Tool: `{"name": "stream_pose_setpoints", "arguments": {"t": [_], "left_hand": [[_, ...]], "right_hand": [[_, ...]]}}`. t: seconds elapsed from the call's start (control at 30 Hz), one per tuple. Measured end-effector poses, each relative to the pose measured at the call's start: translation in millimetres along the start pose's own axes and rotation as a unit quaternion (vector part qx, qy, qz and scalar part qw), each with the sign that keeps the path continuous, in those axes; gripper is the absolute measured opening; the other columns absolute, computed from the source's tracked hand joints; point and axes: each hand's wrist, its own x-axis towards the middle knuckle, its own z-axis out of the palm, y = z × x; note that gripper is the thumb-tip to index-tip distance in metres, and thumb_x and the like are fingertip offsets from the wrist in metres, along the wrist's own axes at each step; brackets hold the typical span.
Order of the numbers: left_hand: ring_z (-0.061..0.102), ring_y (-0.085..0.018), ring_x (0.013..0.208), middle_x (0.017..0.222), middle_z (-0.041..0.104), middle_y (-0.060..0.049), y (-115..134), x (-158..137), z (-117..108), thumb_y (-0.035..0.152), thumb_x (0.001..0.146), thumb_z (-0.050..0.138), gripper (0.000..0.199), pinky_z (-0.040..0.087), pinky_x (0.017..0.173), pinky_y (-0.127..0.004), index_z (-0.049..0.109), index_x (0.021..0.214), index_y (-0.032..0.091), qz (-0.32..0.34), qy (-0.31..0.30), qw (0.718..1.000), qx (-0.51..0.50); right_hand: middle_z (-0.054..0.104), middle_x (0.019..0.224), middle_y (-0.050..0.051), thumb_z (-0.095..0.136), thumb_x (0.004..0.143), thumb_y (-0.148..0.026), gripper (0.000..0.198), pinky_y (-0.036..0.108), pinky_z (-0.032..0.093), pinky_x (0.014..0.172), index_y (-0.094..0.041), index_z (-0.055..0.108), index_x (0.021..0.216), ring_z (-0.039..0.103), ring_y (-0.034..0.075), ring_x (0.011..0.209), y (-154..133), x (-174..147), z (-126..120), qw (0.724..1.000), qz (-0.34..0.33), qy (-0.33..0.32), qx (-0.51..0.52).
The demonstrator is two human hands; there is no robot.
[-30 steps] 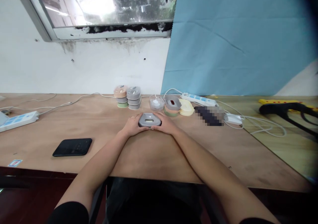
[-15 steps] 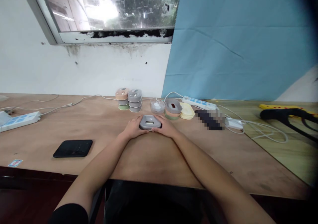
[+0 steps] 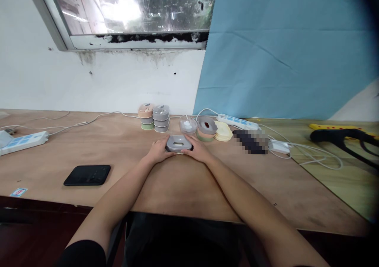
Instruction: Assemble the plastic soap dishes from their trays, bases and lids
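Note:
A small grey plastic box part (image 3: 178,143) with a slot in its top lies on the table between both hands. My left hand (image 3: 160,150) grips its left side, thumb along the front edge. On the opposite side, my right hand (image 3: 197,149) presses it with the thumb at the front. A pale rim shows under the front edge. Just behind are a clear bowl-like piece (image 3: 187,125) and a stack of coloured box parts (image 3: 206,127) with a grey one on top. Cream lids (image 3: 224,132) are piled at its right.
Two stacks of lidded boxes, one peach-topped (image 3: 146,111) and one grey (image 3: 161,118), stand near the wall. A black phone (image 3: 87,175) lies at left. Power strips (image 3: 237,122), a dark blurred object (image 3: 251,142), white cables and a black-handled tool (image 3: 337,138) occupy the sides.
Both hands keep hold of the grey box part, which appears tilted slightly differently, showing more of its front side. The whole view has shifted a little.

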Motion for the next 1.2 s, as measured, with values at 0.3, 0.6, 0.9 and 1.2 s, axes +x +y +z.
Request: {"name": "stream_pose_setpoints", "arguments": {"t": [0.3, 0.6, 0.9, 1.2], "left_hand": [[0.045, -0.031, 0.127, 0.142, 0.044, -0.015, -3, 1, 2, 0.056, 0.071, 0.066, 0.093, 0.036, 0.103, -0.041, 0.025, 0.145, 0.017, 0.014, 0.016, 0.999, -0.034], [0.042, -0.032, 0.13, 0.143, 0.043, -0.014, -6, 2, 4, 0.051, 0.069, 0.07, 0.092, 0.034, 0.105, -0.045, 0.029, 0.144, 0.019, 0.011, 0.013, 0.997, -0.07], [0.04, -0.031, 0.131, 0.143, 0.04, -0.016, -11, 4, 9, 0.051, 0.065, 0.074, 0.096, 0.033, 0.108, -0.043, 0.031, 0.143, 0.016, 0.037, 0.04, 0.992, -0.117], [0.044, -0.03, 0.128, 0.141, 0.045, -0.017, -11, 5, 6, 0.055, 0.065, 0.072, 0.094, 0.034, 0.107, -0.04, 0.038, 0.141, 0.011, 0.024, 0.009, 0.993, -0.117]], "right_hand": [[0.043, 0.141, 0.013, 0.063, 0.072, -0.062, 0.084, 0.047, 0.035, 0.108, -0.021, 0.039, 0.141, 0.042, 0.031, 0.129, -2, 0, -1, 1.0, 0.006, 0.009, 0.002], [0.043, 0.142, 0.013, 0.065, 0.07, -0.062, 0.086, 0.048, 0.035, 0.107, -0.021, 0.04, 0.141, 0.042, 0.033, 0.129, 0, 1, 0, 1.0, 0.017, -0.003, 0.021], [0.042, 0.143, 0.012, 0.071, 0.066, -0.059, 0.088, 0.045, 0.035, 0.108, -0.021, 0.042, 0.14, 0.042, 0.03, 0.129, -1, 0, -3, 0.999, 0.016, 0.023, 0.042], [0.05, 0.135, 0.012, 0.072, 0.066, -0.057, 0.082, 0.045, 0.04, 0.102, -0.022, 0.048, 0.136, 0.049, 0.029, 0.122, 0, 1, -3, 0.997, 0.04, 0.017, 0.064]]}}
